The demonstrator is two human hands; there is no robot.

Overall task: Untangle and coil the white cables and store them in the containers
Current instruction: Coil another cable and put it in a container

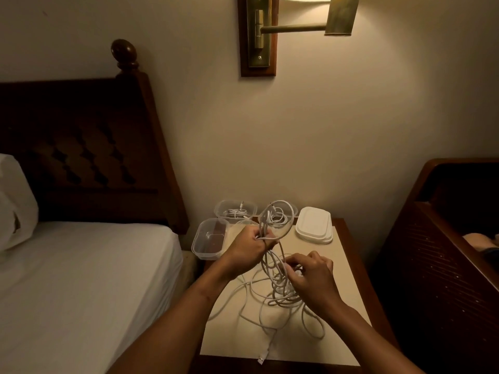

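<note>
Head view: left hand [249, 249] grips cables [279, 289] by upper loops; they hang below left hand, long axis vertical; right hand [313, 279] pinches lower strands.

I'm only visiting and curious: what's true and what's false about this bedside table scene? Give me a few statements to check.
1. The left hand and the right hand both hold the cables. True.
2. The far container has its lid on. False: it is open, and the lids lie stacked on the table.
3. The far container has a cable in it. True.
4. The lamp is off. False: it is lit.
</note>
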